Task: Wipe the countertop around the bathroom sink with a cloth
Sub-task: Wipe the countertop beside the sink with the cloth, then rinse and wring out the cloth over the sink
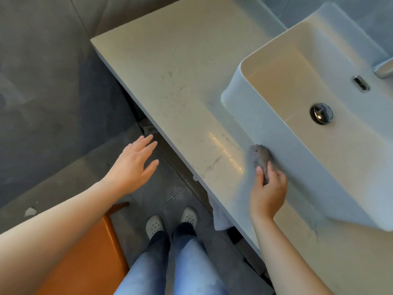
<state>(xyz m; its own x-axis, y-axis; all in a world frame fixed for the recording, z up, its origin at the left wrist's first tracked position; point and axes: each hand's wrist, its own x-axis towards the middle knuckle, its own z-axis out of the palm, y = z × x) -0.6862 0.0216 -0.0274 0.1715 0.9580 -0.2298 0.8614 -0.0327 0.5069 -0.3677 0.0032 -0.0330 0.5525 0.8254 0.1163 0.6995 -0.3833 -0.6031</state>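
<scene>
The right hand (268, 188) grips a bunched grey cloth (260, 157), thumb on its near side and fingers curled over the far side. The cloth is pressed down on the pale stone counter (170, 71), right at the foot of the front outer wall of the white vessel sink (282, 133); motion blur hides whether it touches that wall. Just left of the cloth the counter carries a glossy wet streak (225, 151) and a few faint dark marks.

The left hand (131, 165) is released, fingers straight and slightly spread, palm down. It holds nothing and hangs over the dark tiled floor (53, 103), off the counter's front edge and well apart from the cloth.

Inside the sink a round metal drain (321, 113) sits in the basin bottom, with an oval overflow slot (361, 83) on the wall beyond it. A bit of a chrome faucet (382, 70) shows at the right border.

Below, the person's legs in blue jeans (170, 267) end in pale perforated clogs (154, 226) on the floor beside the counter. An orange-brown piece of furniture (91, 262) stands at the lower left, partly under the left forearm. A pale rag (219, 218) hangs below the counter's front edge, near the right forearm
</scene>
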